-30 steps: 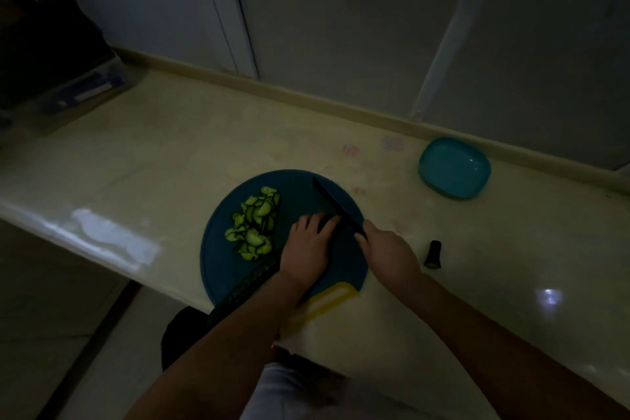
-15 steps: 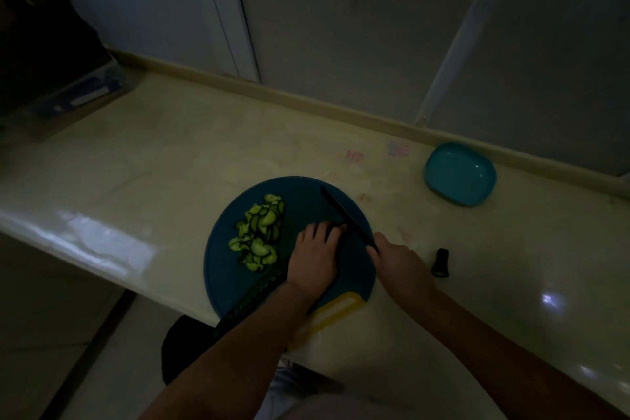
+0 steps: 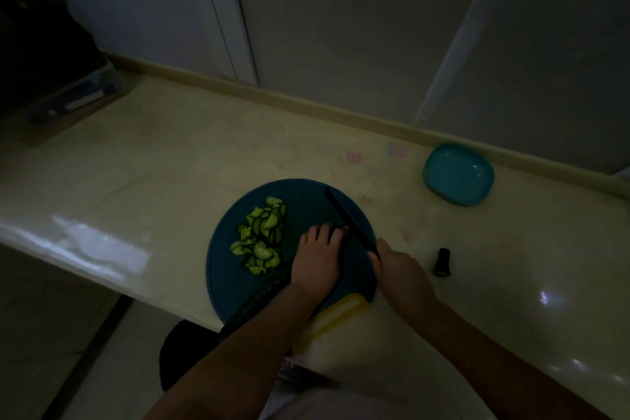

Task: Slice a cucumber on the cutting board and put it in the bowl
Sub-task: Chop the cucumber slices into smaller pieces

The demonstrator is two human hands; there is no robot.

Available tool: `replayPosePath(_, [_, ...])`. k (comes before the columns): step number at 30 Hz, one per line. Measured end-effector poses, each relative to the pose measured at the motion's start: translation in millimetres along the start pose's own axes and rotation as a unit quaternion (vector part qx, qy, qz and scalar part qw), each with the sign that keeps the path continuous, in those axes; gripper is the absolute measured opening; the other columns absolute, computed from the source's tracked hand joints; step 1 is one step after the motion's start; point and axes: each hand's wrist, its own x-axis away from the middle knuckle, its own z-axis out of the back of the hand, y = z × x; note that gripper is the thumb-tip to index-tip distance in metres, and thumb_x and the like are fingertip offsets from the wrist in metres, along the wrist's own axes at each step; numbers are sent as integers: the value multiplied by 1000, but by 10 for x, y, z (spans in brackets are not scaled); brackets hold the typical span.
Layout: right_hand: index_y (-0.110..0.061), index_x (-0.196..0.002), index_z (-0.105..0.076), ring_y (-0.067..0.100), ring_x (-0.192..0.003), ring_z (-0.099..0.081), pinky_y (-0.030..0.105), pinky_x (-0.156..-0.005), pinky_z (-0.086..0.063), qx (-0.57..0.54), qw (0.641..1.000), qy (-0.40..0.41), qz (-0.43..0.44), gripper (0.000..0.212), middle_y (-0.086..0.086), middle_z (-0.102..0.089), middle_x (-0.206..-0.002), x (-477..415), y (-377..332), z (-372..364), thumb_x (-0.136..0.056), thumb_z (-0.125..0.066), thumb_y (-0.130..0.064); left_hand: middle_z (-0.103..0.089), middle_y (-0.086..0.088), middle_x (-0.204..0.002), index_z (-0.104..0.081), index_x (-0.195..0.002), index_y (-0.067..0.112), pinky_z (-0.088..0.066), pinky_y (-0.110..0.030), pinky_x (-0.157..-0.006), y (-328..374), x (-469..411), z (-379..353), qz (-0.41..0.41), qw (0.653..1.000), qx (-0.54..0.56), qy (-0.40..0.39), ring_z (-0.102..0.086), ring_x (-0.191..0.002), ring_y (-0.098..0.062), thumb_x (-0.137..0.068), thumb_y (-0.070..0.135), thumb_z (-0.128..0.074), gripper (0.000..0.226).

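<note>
A round blue cutting board (image 3: 231, 269) with a yellow handle lies at the counter's front edge. Cucumber slices (image 3: 260, 235) are piled on its left half. The dark uncut cucumber (image 3: 259, 300) runs along the board under my left forearm. My left hand (image 3: 317, 259) lies over its far end with fingers curled down, the tips beside the knife blade. My right hand (image 3: 399, 269) grips the handle of the black knife (image 3: 344, 218), whose blade points away over the board. The teal bowl (image 3: 458, 177) stands apart at the back right with nothing visible in it.
A small dark cucumber end piece (image 3: 442, 261) sits on the pale counter (image 3: 153, 181) right of the board. A dark bag and a clear box (image 3: 68, 92) occupy the far left corner. A wall and cabinet fronts rise behind the counter.
The hands, knife and cucumber keep almost the same pose on the board. Only the view has shifted slightly.
</note>
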Motion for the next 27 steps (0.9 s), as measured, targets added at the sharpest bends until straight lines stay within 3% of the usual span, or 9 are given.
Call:
replayPosePath(8, [-10, -120, -46, 21, -76, -63, 25, -57, -33, -2, 1000, -1, 2, 33, 11, -68, -92, -2, 18, -67, -100, -31, -31, -59, -6, -94, -58, -116, 18, -48, -35, -70, 7, -6, 12, -1, 1000, -9, 21, -55, -85, -26, -63, 18, -74, 56])
replayPosePath(12, [-6, -110, -49, 18, -64, -52, 26, -51, -28, -1, 1000, -5, 15, 29, 15, -67, -88, -89, 29, -91, -100, -34, -29, -58, -6, -92, -58, -116, 19, -48, -34, -69, 10, -7, 0, 3, 1000, -12, 19, -54, -84, -25, -63, 18, -75, 55])
replayPosePath(16, [-5, -110, -51, 25, -70, -61, 27, -56, -32, -9, 1000, -3, 3, 30, 15, -67, -85, -98, 38, -131, -99, -36, -30, -57, -6, -93, -57, -117, 20, -48, -35, -71, 12, -11, -12, 5, 1000, -16, 22, -54, -85, -26, -69, 20, -72, 51])
replayPosePath(21, [-9, -105, -47, 18, -67, -52, 26, -59, -34, -66, 996, -33, -42, 26, 12, -65, -89, -84, 42, -152, -100, -32, -31, -58, -9, -97, -55, -121, 22, -48, -36, -73, 8, 0, -5, 0, 1000, -11, 19, -54, -88, -27, -70, 21, -68, 53])
replayPosePath(24, [-10, -107, -47, 20, -70, -58, 26, -59, -35, -57, 997, -28, -33, 27, 12, -66, -88, -82, 51, -133, -100, -32, -31, -58, -9, -99, -53, -123, 23, -47, -36, -74, 3, -5, -14, 0, 1000, -8, 15, -53, -88, -27, -69, 21, -67, 56])
replayPosePath(27, [-10, -109, -46, 17, -66, -53, 25, -58, -33, -40, 998, -44, -34, 29, 10, -65, -89, -73, 57, -112, -100, -30, -33, -58, -8, -98, -54, -122, 23, -47, -36, -72, 7, -6, -21, 1, 1000, -12, 16, -53, -87, -26, -68, 21, -68, 57])
